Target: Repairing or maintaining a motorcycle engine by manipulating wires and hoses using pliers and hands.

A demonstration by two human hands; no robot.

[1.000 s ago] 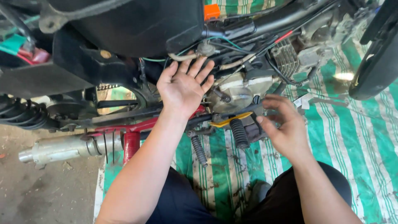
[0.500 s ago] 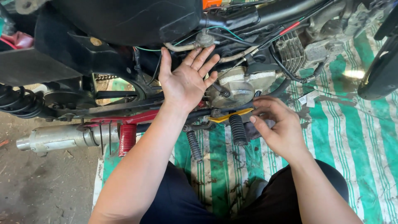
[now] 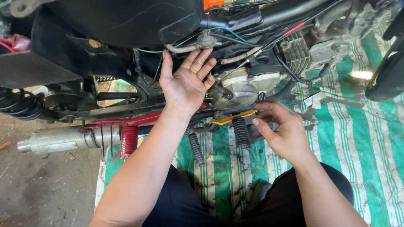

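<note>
A green-and-white striped tarp [image 3: 336, 138] on the dirt floor [image 3: 42, 189] carries the motorcycle [image 3: 126, 25].

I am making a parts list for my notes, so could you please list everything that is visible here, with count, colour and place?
Motorcycle: one, black body, across the top.
Engine case: one, grey metal, centre, beside the left hand.
Wires and hoses: several, black, red, green, above the engine.
Exhaust pipe: one, silver, lower left.
Red cylinder: one, red, right of the exhaust pipe.
Spring: one, black, far left.
Foot pegs: two, black ribbed rubber, below the engine.
Yellow tool: one, yellow, at the right hand's fingertips.
Tarp: one, green and white stripes, on the ground.
Tyre: one, black, right edge.
Left hand: open, flat against the motorcycle.
Right hand: curled at the yellow tool.
</note>
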